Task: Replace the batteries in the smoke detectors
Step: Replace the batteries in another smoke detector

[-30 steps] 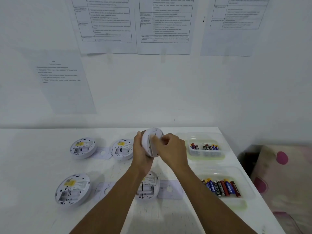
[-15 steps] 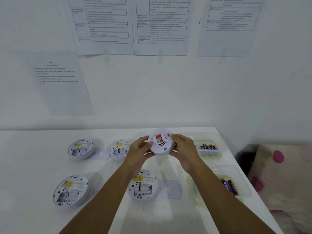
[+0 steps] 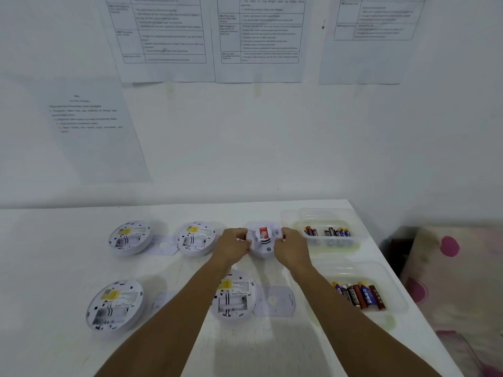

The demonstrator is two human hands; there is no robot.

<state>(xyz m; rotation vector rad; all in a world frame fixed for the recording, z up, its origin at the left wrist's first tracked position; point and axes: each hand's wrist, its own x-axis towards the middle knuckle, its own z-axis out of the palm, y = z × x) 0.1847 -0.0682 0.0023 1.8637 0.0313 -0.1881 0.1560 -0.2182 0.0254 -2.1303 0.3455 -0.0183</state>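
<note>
Left hand (image 3: 234, 244) and right hand (image 3: 292, 247) each grip a side of the face-up smoke detector (image 3: 263, 240), which lies squarely between them, seemingly just touching the surface (image 3: 54, 254) beside the far battery tray (image 3: 321, 242).

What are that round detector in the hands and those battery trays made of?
Smoke detector: looks like matte white moulded plastic, with slotted vents and a red label. Battery trays: probably thin, clear, glossy plastic; the batteries show through the walls.
</note>
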